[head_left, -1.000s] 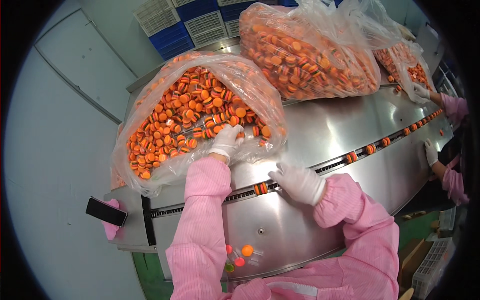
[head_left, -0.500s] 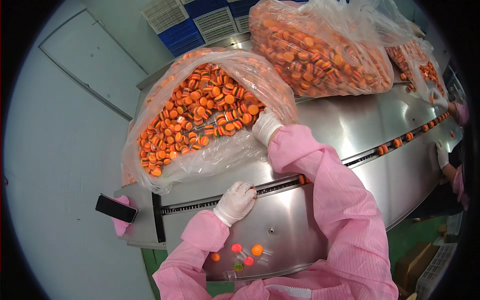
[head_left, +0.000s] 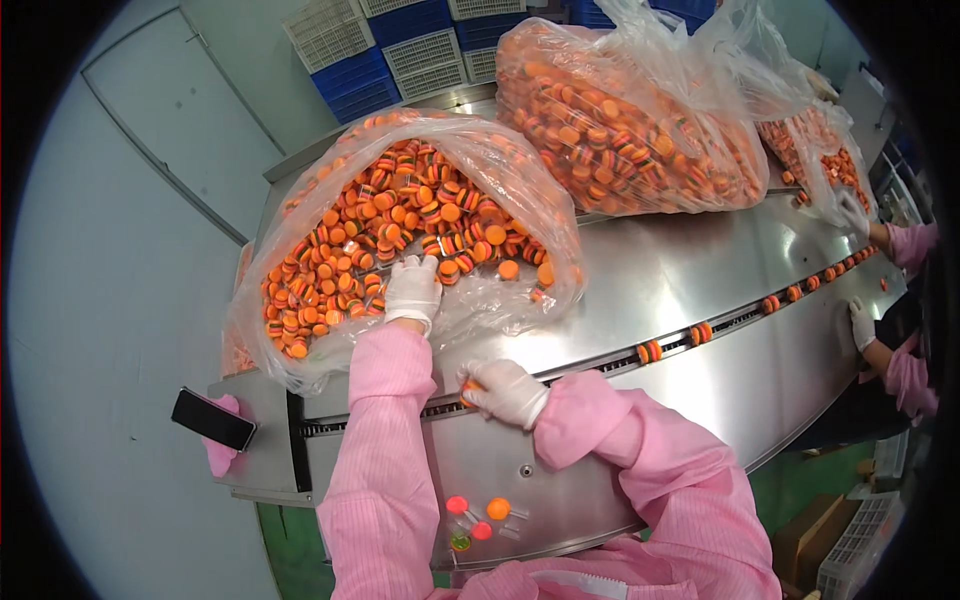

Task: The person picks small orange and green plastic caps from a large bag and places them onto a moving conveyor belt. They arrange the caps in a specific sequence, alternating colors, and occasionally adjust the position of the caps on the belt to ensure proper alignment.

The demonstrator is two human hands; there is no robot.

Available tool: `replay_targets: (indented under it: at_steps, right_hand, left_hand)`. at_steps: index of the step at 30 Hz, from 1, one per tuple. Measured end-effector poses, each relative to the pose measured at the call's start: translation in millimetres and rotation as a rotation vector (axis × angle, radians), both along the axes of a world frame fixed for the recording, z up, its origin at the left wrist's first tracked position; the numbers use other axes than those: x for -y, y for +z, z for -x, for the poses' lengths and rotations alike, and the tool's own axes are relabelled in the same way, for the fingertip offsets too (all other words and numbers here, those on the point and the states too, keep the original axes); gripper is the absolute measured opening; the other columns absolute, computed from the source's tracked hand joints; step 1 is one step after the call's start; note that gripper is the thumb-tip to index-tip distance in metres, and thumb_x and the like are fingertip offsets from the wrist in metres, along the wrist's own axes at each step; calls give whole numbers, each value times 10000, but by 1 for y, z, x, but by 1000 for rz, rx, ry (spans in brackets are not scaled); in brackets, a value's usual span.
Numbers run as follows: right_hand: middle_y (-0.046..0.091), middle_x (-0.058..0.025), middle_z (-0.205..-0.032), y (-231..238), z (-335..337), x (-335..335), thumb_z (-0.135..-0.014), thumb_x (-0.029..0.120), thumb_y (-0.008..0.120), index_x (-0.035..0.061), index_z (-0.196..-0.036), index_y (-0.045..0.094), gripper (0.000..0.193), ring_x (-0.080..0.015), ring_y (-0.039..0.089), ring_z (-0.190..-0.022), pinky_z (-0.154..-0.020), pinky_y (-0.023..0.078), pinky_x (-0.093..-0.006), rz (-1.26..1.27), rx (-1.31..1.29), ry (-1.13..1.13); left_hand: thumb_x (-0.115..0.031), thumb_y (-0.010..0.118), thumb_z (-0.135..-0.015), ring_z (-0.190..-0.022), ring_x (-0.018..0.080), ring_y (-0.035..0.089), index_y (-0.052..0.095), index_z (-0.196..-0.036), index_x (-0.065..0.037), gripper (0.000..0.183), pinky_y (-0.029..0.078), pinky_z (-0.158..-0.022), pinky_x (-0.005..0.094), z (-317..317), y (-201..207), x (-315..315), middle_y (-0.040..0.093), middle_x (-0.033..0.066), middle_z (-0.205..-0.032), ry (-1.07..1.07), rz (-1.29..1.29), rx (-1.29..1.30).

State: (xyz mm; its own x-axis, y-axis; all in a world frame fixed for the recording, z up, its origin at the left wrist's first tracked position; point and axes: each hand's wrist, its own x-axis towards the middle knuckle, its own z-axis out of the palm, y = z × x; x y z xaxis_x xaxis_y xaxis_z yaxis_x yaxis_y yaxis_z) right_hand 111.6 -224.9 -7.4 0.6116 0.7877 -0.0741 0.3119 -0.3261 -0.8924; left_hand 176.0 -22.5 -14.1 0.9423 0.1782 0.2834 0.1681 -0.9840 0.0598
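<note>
A large clear plastic bag lies open on the steel table, full of orange, striped, burger-shaped candies. My gloved left hand reaches over the bag's near edge into the candies, fingers bent together; their tips are hidden. Below the bag, my gloved right hand is closed around a burger-shaped candy at the narrow conveyor track. Farther right along that track, several candies stand on edge in a row, among them a striped candy.
A second full bag stands behind on the right. Several loose pieces, including an orange disc, lie near me. At the left end is a phone on pink cloth. Another person's gloved hand rests at the far right. Stacked crates stand behind.
My left hand has gone from the track up into the open bag. My right hand has come from the bag down to the track, holding a candy. The view has shifted slightly.
</note>
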Motion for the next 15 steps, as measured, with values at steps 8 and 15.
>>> replay_targets:
  at_steps: [8,15]
  right_hand:
    - [637,-146,-711,3,4,6,-743,180,618,50,-819,577,156,-304,650,-711,-586,498,-450,439,554,70]
    - [637,-128,-741,36,-35,11,-790,248,587,94,-778,648,166,-310,633,-698,-611,499,-424,603,634,147]
  left_hand:
    - [-6,615,-733,-866,253,522,647,-875,-96,171,438,-787,345,42,25,-18,506,82,-900,-314,553,358]
    - [62,605,-717,-793,204,549,551,-947,-52,262,456,-735,333,148,10,1,516,78,-838,-512,625,-421]
